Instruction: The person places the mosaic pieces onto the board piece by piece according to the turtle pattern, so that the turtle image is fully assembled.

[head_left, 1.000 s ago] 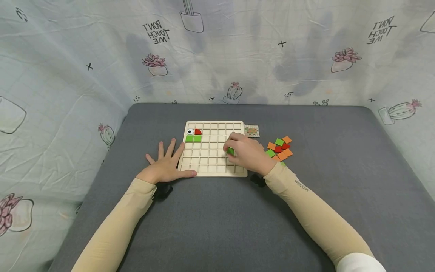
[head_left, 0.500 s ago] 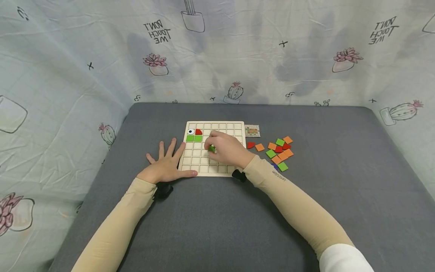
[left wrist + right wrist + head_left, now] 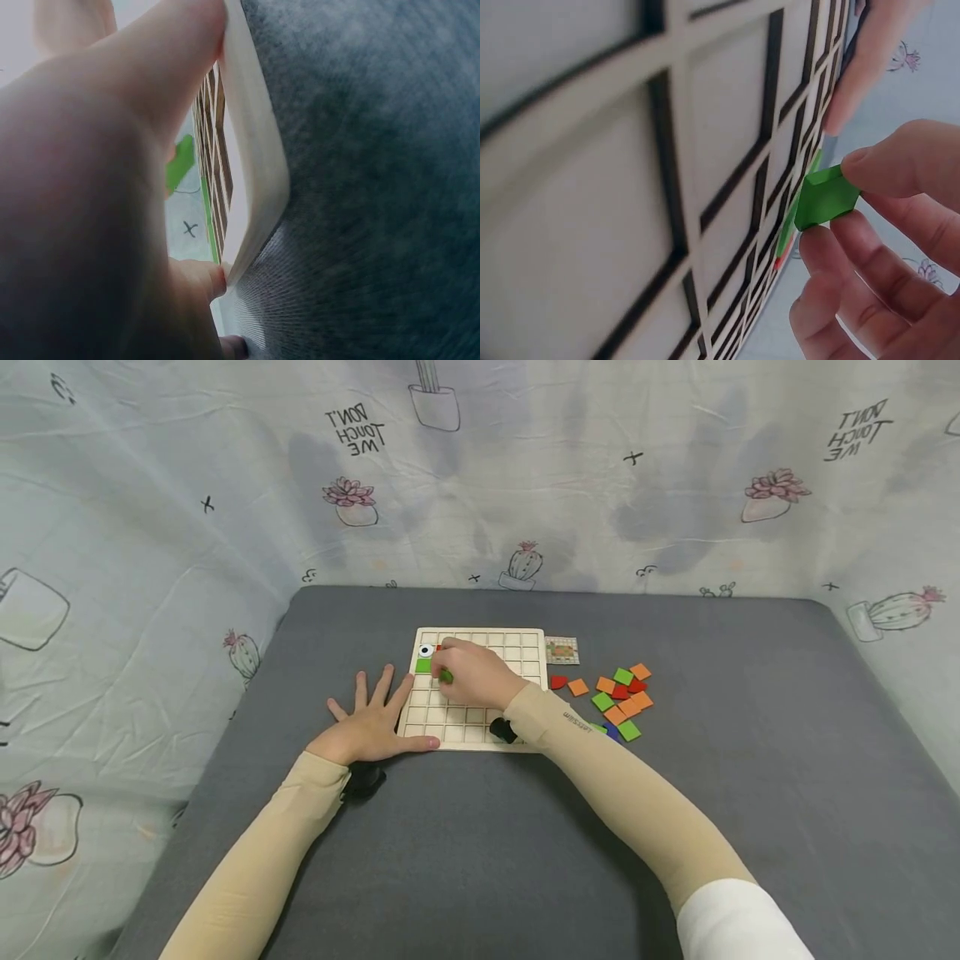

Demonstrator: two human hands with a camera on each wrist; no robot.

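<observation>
A pale wooden grid board (image 3: 480, 739) lies on the table. My left hand (image 3: 371, 725) is spread flat at its left side, the thumb on the front edge and the forefinger at the left rim. Over the board's left part, my right hand (image 3: 476, 672) pinches a green square tile (image 3: 829, 196) between thumb and fingers; in the right wrist view it is tilted and just above the grid. Behind it, a white eye tile (image 3: 426, 651) and a green tile (image 3: 423, 666) sit in the cells. The red tile beside the eye is mostly hidden by my fingers.
Right of the board lie several loose tiles, including an orange tile (image 3: 578, 687), a red tile (image 3: 558, 682) and a green tile (image 3: 629, 730). A small picture card (image 3: 562, 651) touches the board's right edge. A printed curtain (image 3: 585, 510) hangs behind the grey table (image 3: 480, 860).
My right hand has carried the green tile leftward across the board, to beside the placed tiles. Loose tiles it covered at right came into sight. My left hand stays put.
</observation>
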